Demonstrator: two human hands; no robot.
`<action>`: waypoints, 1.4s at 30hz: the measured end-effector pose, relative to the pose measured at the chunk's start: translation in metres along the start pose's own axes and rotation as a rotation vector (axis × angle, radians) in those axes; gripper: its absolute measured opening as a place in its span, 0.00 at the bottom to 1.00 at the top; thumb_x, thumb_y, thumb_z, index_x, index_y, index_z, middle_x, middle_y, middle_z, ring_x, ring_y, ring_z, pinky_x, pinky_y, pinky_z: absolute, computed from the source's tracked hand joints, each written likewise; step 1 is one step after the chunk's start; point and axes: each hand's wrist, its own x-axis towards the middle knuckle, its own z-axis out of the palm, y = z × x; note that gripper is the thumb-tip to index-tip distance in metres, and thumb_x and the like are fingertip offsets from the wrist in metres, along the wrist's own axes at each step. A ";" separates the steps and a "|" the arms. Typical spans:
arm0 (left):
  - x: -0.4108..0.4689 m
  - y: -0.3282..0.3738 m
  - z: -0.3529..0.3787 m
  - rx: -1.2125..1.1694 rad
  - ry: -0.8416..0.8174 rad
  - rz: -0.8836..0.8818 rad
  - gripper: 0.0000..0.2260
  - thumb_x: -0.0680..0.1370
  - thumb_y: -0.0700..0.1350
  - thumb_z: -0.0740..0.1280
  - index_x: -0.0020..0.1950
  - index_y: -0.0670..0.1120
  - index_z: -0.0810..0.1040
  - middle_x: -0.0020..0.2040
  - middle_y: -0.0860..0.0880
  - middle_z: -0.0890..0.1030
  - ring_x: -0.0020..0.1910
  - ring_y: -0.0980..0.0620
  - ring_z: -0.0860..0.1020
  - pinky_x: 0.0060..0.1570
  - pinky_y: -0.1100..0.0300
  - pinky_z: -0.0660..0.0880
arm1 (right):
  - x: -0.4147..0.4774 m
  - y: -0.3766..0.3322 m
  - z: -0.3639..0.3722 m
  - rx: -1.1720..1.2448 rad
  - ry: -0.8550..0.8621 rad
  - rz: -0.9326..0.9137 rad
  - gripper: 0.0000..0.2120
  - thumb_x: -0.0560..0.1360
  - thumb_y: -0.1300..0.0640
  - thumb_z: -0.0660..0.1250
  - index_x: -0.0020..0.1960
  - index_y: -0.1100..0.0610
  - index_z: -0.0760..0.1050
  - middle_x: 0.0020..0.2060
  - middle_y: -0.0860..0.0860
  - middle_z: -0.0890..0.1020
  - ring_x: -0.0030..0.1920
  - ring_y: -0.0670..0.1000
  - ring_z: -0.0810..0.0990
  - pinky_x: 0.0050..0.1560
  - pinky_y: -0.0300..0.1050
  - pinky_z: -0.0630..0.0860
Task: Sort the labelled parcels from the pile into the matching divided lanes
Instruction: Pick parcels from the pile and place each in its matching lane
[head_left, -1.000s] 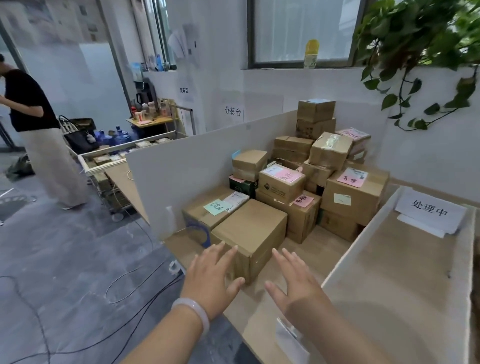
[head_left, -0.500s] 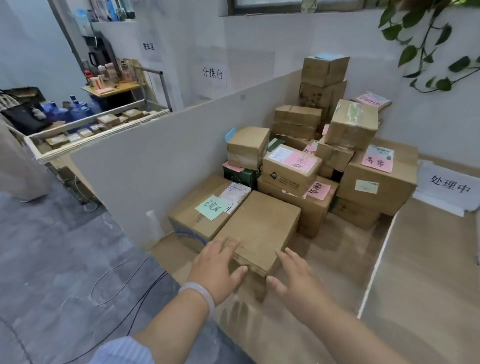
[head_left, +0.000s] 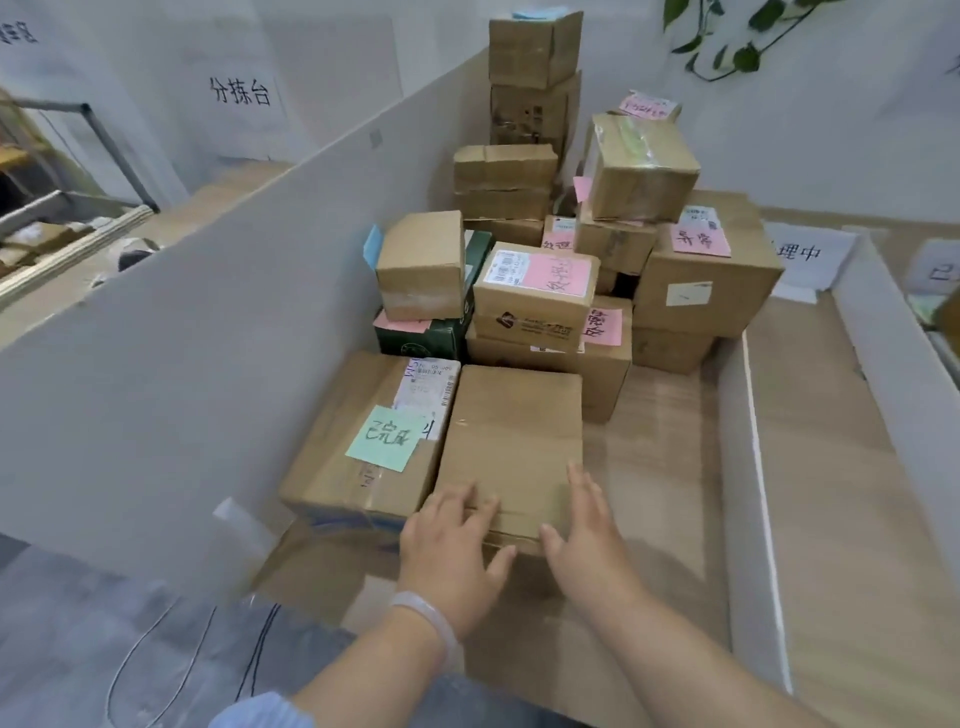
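Both hands are on the plain brown cardboard box (head_left: 511, 441) at the front of the pile. Left hand (head_left: 452, 545), w/ a white bangle (head_left: 434, 621) on the wrist, has its fingers laid loosely over the near top edge and the thumb splayed across the front face. Not rly clamped on anything afaict. Right hand (head_left: 589, 540) is flat, fingers straight, pressed against the box's near right corner.

The box sits on the light wooden tabletop (head_left: 660, 483), in the lane btw the tall white divider board (head_left: 182, 338) on the left and the low white divider strip (head_left: 750, 467) on the right. Touching its left side is another brown carton w/ a green sticky note (head_left: 337, 457). Behind it are a brown box w/ a pink note and shipping label (head_left: 535, 291) and a dark green box (head_left: 431, 335), then more cartons stacked toward the back wall. Next lane over has a white paper sign (head_left: 810, 254).
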 end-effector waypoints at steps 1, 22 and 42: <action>0.001 -0.002 0.000 -0.034 0.004 0.004 0.26 0.78 0.63 0.59 0.76 0.59 0.64 0.78 0.56 0.57 0.77 0.53 0.54 0.73 0.55 0.53 | -0.004 0.001 0.001 0.047 0.015 0.026 0.37 0.79 0.55 0.63 0.79 0.46 0.44 0.78 0.50 0.54 0.77 0.51 0.56 0.73 0.45 0.56; -0.027 0.047 -0.037 -0.661 0.022 -0.123 0.31 0.73 0.60 0.71 0.74 0.65 0.62 0.74 0.57 0.53 0.71 0.51 0.61 0.72 0.50 0.65 | -0.062 0.020 -0.087 0.723 0.295 0.019 0.07 0.78 0.58 0.67 0.55 0.50 0.78 0.50 0.48 0.83 0.55 0.48 0.81 0.47 0.31 0.74; -0.007 0.183 -0.100 -0.841 -0.056 0.254 0.44 0.67 0.71 0.68 0.78 0.56 0.60 0.72 0.55 0.68 0.70 0.55 0.69 0.70 0.50 0.68 | -0.109 0.028 -0.228 0.813 0.404 -0.154 0.40 0.65 0.44 0.78 0.73 0.42 0.64 0.61 0.44 0.79 0.59 0.47 0.79 0.58 0.53 0.79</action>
